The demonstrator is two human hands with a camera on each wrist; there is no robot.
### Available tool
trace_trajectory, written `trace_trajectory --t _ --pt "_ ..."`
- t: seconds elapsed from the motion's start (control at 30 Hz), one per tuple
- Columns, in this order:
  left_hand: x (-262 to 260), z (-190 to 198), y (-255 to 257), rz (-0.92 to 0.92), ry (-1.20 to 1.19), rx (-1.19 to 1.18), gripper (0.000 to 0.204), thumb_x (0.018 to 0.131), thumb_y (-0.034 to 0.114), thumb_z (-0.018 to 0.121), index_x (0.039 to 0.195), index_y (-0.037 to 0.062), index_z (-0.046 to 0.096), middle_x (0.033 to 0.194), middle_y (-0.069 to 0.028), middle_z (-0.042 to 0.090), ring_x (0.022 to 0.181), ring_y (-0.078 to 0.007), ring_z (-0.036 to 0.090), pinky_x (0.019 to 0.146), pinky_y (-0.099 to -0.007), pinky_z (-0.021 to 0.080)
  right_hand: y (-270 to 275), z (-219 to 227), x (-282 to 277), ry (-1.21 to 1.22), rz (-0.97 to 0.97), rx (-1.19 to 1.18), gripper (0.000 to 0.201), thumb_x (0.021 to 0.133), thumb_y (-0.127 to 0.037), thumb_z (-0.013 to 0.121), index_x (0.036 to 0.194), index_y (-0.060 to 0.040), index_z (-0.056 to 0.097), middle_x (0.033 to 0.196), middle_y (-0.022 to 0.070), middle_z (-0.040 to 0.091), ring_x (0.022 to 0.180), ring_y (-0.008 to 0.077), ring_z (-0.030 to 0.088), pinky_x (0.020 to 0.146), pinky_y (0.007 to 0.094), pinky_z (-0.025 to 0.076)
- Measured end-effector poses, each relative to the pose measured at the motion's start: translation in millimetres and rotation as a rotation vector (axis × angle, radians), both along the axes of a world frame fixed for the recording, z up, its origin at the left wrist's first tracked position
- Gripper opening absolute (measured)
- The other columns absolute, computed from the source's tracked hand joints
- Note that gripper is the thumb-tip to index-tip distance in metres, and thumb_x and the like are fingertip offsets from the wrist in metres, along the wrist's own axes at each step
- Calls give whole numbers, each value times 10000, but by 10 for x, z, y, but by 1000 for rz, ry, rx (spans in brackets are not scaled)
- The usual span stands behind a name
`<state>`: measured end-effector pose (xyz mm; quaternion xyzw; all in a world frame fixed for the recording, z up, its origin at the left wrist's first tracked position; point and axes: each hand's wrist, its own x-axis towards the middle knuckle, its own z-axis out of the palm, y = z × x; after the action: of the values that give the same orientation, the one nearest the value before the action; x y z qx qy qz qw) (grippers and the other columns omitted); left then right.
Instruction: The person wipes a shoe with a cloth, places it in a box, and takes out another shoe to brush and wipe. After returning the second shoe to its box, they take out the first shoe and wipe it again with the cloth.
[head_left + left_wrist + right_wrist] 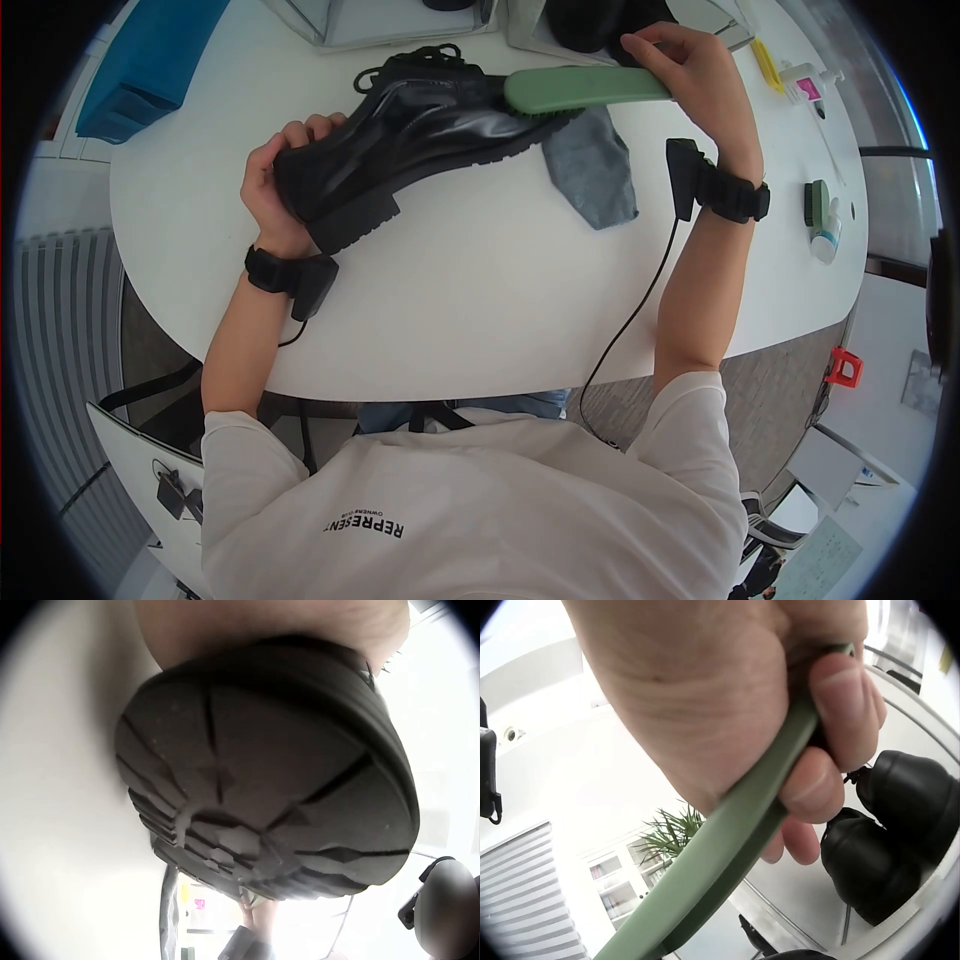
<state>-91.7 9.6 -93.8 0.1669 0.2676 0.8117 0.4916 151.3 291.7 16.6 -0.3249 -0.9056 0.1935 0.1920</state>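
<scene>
A black lace-up leather shoe (400, 130) is tilted over the table, its toe to the right and its heel to the left. Around the heel end, my left hand (272, 190) grips it, fingers wrapped over the far side. The treaded sole (262, 765) fills the left wrist view. My right hand (705, 95) holds a green brush (575, 88) by its handle, with the bristles down on the toe of the shoe. In the right wrist view, the fingers (814, 784) curl round the green handle (727, 832). A grey cloth (595, 180) lies flat beyond the toe, partly covered.
On the white table (480, 300), a blue box (155, 75) stands at the far left. Black shoes (874, 862) sit in a bin at the back. A white bottle (805, 82), a second green brush (816, 203) and a small bottle (827, 240) lie at the right.
</scene>
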Motion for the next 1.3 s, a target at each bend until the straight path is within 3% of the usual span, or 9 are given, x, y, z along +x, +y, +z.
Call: trace_trajectory --t 0.3,0.5,0.63,0.8,0.93,1.0,1.13,1.27,1.3 --pt "-35 14 2 77 154 -84 278 886 321 458 752 77 446 976 -108 533 1138 -306 478 1008 -454 385 16 -112 -39 -11 215 -46 272 893 -309 639 936 -50 708 649 2 598 574 74 463 523 251 355" --pt "-45 93 5 86 198 -194 291 901 324 447 768 65 450 1028 -139 560 1139 -324 508 1002 -461 405 123 -157 24 48 74 -63 274 901 -306 623 943 -49 709 653 7 584 583 84 470 542 246 373" --pt "-98 -3 6 48 223 -98 292 907 323 445 772 65 444 1050 -146 565 1136 -323 515 1010 -466 399 109 -181 9 20 205 10 279 897 -311 627 949 -52 713 664 23 596 589 88 494 549 245 390" --pt "-88 -5 6 27 200 -65 295 917 330 445 776 70 437 1054 -149 569 1173 -325 506 1029 -463 386 217 -211 88 -74 43 7 302 887 -329 635 937 -38 701 655 26 584 590 107 493 552 265 393" --pt "-166 3 24 65 248 -160 302 931 340 463 801 67 464 1076 -151 576 1189 -323 506 1021 -455 404 159 -153 78 -93 53 -14 315 880 -338 640 946 -35 698 671 22 592 598 111 500 563 260 396" --pt "-157 72 43 151 284 -309 301 945 342 481 835 62 497 1106 -154 582 1186 -315 519 1005 -440 430 112 -186 15 -30 167 -3 290 883 -310 639 957 -37 700 682 19 596 611 103 506 575 249 400" --pt "-213 58 47 144 251 -308 294 953 338 483 869 59 517 1117 -151 588 1173 -306 535 993 -428 448 -25 -223 -114 -2 287 -105 238 892 -249 620 953 -31 694 689 24 595 624 97 505 588 254 407" --pt "-198 10 22 124 282 -307 295 957 337 472 852 63 495 1093 -142 595 1165 -302 542 995 -421 447 9 -183 -47 -64 272 -57 237 888 -250 623 954 -34 695 703 26 606 637 97 520 599 252 421" --pt "-210 11 22 118 284 -292 295 958 338 470 847 65 487 1078 -138 597 1165 -301 543 995 -420 447 109 -197 15 -70 247 -48 263 874 -283 630 949 -42 702 697 59 624 626 135 555 605 275 445"
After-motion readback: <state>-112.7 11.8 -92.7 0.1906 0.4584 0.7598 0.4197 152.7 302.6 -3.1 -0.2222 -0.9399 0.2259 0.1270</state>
